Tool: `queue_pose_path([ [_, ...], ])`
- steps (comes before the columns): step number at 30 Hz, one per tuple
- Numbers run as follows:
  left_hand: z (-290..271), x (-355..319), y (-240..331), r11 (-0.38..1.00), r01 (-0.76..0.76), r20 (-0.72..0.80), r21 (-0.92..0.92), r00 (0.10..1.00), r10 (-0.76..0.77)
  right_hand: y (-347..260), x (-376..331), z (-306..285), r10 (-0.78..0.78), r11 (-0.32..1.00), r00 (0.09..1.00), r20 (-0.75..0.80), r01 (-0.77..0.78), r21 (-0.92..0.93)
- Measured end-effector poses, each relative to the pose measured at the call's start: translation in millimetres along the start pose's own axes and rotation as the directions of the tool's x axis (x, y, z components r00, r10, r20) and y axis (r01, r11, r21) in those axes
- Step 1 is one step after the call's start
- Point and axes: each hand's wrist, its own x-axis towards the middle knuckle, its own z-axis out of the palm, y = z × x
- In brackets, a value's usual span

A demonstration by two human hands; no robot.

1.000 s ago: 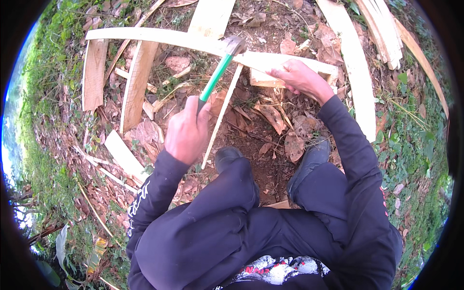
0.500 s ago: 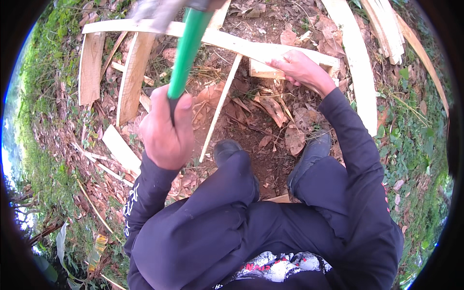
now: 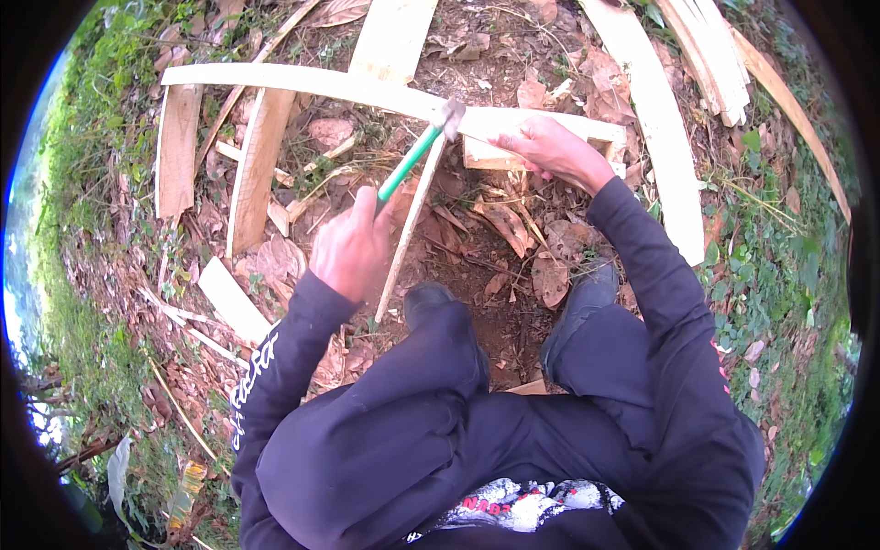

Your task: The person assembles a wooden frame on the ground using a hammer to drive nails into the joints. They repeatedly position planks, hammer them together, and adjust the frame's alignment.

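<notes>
My left hand (image 3: 351, 246) is closed round the black grip of a hammer (image 3: 410, 163) with a green shaft. Its grey metal head meets the near edge of a long pale wooden plank (image 3: 321, 82), which lies crosswise ahead of me. Toward the plank's right end, my right hand (image 3: 557, 151) grips its near edge, thumb and fingers closed on it. Below that hand, a short wooden block (image 3: 486, 156) sits under the plank. A thin wooden strip (image 3: 408, 229) slants from beneath the hammer head toward my left boot.
Two short boards (image 3: 257, 174) stand under the plank's left part. A wide board (image 3: 394, 41) lies beyond it. At the right are a long pale board (image 3: 655, 128) and a stack of slats (image 3: 710, 55). Dry leaves (image 3: 550, 280) and wood scraps cover the soil between my boots (image 3: 587, 298).
The hammer has come down from its raised position, and its head is now at the plank. My right hand keeps its hold on the plank.
</notes>
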Motion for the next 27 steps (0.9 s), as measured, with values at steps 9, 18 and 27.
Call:
queue_pose_path([
  [9,-8.0,-14.0,4.9,0.972,-0.079,-0.197,-0.220,0.980,0.035,-1.1,-3.0,6.8,0.021,0.999,1.000,-0.014,-0.021,0.038],
  [18,-18.2,-14.0,11.8,0.960,-0.137,-0.313,-0.245,0.948,0.056,10.6,3.0,7.7,0.004,0.999,1.000,-0.011,-0.004,0.043],
  [27,-19.6,-11.7,13.3,0.917,-0.254,-0.456,-0.307,0.885,0.092,9.6,6.9,4.5,0.038,0.998,0.999,-0.007,-0.038,0.059],
])
